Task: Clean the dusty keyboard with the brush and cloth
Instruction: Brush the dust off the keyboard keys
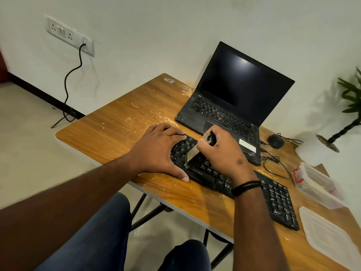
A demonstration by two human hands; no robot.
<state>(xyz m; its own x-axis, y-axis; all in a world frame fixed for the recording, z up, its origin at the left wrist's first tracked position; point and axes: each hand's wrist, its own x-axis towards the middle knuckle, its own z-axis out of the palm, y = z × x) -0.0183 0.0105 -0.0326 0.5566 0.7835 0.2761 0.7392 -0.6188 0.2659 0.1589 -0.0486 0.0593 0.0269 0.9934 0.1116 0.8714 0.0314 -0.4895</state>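
Two hands work over the long black dust-speckled keyboard, which lies slantwise along the near edge of the wood-grain bench. My left hand lies flat on the keyboard's left end, fingers spread and straight, thumb resting along its front edge. My right hand has its grip curled tight around the black handle of a pale-bristled brush, bristles down on the keys between my hands. Pale dust streaks the bench top around the keyboard and toward the far corner. Behind the keyboard an open black laptop stands with a dark screen, a black mouse beside it. Clear plastic containers sit at the right edge. A white wall carries a socket plate with a black cable hanging to the pale floor; a green plant stands at right.
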